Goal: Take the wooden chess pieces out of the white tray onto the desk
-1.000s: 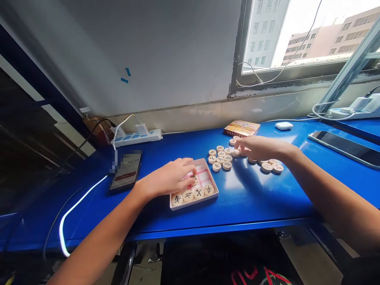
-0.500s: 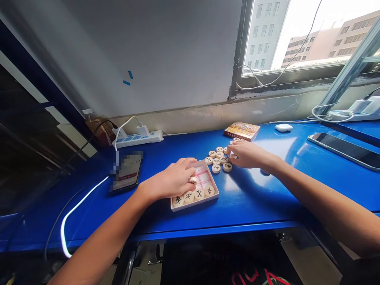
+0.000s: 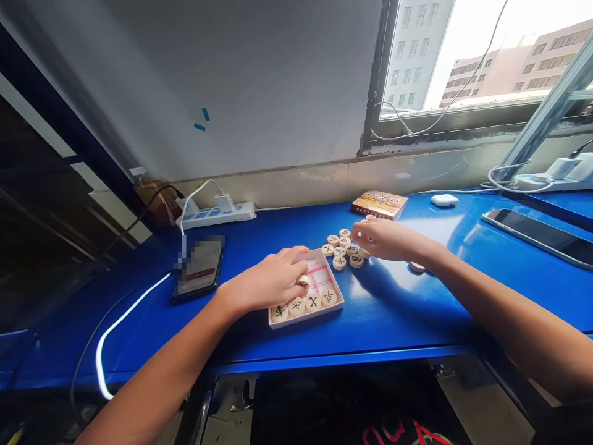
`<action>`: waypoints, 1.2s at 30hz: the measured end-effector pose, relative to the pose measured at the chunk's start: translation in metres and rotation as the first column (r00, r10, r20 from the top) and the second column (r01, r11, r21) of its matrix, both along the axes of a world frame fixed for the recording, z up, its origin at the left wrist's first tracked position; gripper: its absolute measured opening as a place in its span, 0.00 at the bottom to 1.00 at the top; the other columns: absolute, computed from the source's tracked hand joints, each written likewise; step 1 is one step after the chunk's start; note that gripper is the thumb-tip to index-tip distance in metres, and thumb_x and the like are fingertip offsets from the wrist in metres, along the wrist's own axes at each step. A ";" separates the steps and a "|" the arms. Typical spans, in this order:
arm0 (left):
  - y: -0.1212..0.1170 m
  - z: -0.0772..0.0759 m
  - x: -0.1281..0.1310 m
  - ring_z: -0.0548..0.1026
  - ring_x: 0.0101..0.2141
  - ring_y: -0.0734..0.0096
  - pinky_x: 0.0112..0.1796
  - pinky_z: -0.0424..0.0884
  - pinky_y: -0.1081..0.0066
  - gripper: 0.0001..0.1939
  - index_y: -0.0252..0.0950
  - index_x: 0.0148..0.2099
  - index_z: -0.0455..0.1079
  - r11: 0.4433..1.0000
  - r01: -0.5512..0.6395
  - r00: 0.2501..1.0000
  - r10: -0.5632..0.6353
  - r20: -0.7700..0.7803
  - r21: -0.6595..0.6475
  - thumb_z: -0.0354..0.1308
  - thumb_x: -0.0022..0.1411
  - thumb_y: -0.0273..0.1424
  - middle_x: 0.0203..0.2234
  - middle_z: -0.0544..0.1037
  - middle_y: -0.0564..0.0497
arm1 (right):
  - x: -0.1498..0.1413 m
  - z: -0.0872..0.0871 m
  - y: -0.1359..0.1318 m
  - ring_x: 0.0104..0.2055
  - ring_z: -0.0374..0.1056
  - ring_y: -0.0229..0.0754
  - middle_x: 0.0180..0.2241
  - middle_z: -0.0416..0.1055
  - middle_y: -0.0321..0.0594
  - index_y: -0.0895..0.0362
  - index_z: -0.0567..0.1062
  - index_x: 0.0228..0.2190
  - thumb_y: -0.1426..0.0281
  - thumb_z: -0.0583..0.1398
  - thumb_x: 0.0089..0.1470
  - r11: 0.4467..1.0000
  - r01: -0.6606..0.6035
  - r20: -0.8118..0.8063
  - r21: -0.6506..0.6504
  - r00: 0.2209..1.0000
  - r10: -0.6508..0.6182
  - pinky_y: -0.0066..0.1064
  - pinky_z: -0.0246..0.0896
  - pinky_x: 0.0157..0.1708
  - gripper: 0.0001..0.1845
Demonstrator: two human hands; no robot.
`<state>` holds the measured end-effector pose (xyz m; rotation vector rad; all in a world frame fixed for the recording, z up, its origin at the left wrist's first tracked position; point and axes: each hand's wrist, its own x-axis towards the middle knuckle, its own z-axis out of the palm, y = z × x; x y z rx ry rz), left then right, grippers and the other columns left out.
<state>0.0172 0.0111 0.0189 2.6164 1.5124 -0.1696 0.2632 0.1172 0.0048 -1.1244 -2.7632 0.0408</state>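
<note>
From where I stand, the left hand leans over a shallow white box on the blue desk, wrist across its left side. Thumb and fingers pinch one small wooden disc, its pale edge showing; gripped that way, it seems easy to tilt or set down within the box. Below it, four lettered discs lie in a row along the near wall, which probably keeps their line straight.

The right hand arches over the far side of a cluster of lettered discs, just beyond the box. Its fingers are curled with the tips close together, but the hand's back hides them from me, so I can't tell whether they grip anything. The cluster sits between the two hands, I'd judge so that both can reach it. A pinkish disc lies under the right wrist. Behind, a printed carton rests near the wall, out of the way, while a phone lies left of the box.
</note>
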 end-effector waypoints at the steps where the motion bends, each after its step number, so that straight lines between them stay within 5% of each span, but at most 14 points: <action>1: 0.000 0.000 0.000 0.61 0.54 0.54 0.51 0.63 0.57 0.09 0.36 0.41 0.68 1.000 0.000 1.000 0.000 -0.001 -0.002 0.50 0.64 0.34 0.60 0.56 0.46 | -0.002 0.000 -0.002 0.34 0.67 0.44 0.30 0.73 0.44 0.57 0.71 0.30 0.71 0.51 0.57 0.999 -0.007 -0.056 0.037 0.998 0.009 0.30 0.56 0.30 0.10; 7: 0.003 0.002 0.002 0.60 0.54 0.57 0.51 0.62 0.59 0.05 0.36 0.40 0.67 0.976 0.094 0.979 -0.127 0.162 0.196 0.53 0.63 0.32 0.51 0.66 0.46 | -0.024 -0.009 -0.030 0.34 0.64 0.42 0.29 0.71 0.41 0.57 0.71 0.30 0.65 0.52 0.60 0.977 -0.144 -0.322 0.158 0.928 0.189 0.32 0.54 0.35 0.12; 13: 0.003 0.003 0.007 0.67 0.41 0.64 0.43 0.65 0.66 0.04 0.35 0.38 0.65 0.926 0.082 0.899 -0.229 0.374 0.368 0.56 0.62 0.29 0.36 0.72 0.49 | -0.039 -0.011 -0.059 0.30 0.59 0.37 0.26 0.66 0.38 0.58 0.68 0.26 0.61 0.51 0.62 0.913 -0.408 -0.442 0.001 0.819 0.366 0.30 0.52 0.33 0.17; 22: 0.009 -0.011 0.011 0.67 0.38 0.65 0.40 0.65 0.67 0.03 0.34 0.37 0.65 0.913 0.233 0.871 -0.349 0.346 0.335 0.55 0.63 0.29 0.34 0.73 0.49 | -0.042 -0.018 -0.056 0.30 0.60 0.36 0.25 0.64 0.35 0.58 0.66 0.22 0.69 0.57 0.56 0.903 -0.422 -0.514 -0.082 0.794 0.324 0.29 0.53 0.32 0.12; 36: 0.008 -0.003 0.002 0.69 0.41 0.65 0.42 0.66 0.66 0.12 0.35 0.48 0.64 0.905 0.130 0.897 -0.282 0.340 0.406 0.57 0.61 0.27 0.38 0.73 0.49 | -0.040 -0.023 -0.049 0.30 0.59 0.37 0.26 0.65 0.36 0.57 0.65 0.26 0.69 0.58 0.52 0.923 -0.381 -0.504 -0.062 0.810 0.300 0.29 0.53 0.31 0.07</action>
